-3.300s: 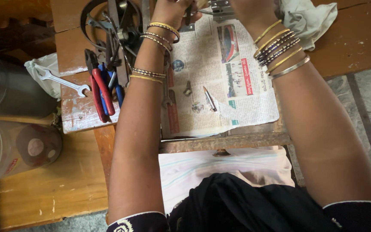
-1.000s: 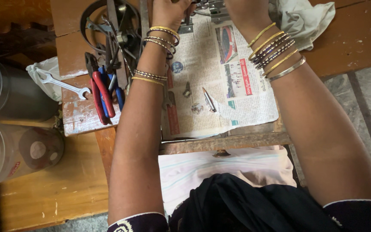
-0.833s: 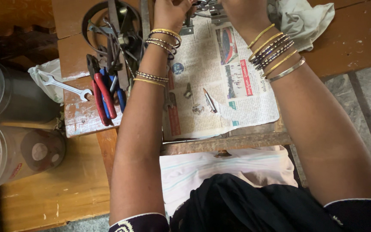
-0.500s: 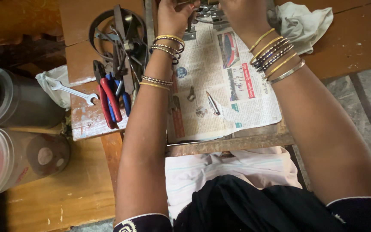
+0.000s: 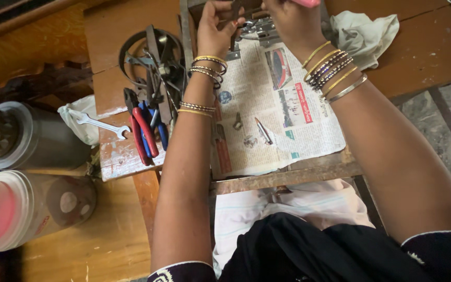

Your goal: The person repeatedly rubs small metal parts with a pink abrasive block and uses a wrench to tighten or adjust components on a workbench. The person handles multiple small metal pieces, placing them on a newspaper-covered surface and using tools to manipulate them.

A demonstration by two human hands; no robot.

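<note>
- Hands first: we see the left hand (image 5: 216,32) and the right hand (image 5: 288,23) raised together at the far edge of the bench, both closed around a small metal assembly (image 5: 249,23), fingers wrapped on it from either side, seemingly so that one steadies while the other works.
- Something pink shows at the top of the right hand; we cannot tell what it is.
- Assembly sits at the far end of a newspaper sheet (image 5: 280,112), which looks spread to catch small parts.
- Three loose pieces lie on that sheet, near the middle: a small bracket (image 5: 237,122), a round disc (image 5: 250,141), and a slim pointed tool (image 5: 263,130).
- Left of the paper, tools are bunched within reach of the left arm: red-handled pliers (image 5: 141,130), a blue-handled pair just beside them, and one open-end spanner (image 5: 103,124) resting on a white rag.
- One crumpled cloth (image 5: 366,34) lies far right, well apart from the parts.
- Two cylindrical containers (image 5: 32,138) lie on their sides at the left, off the work area.
</note>
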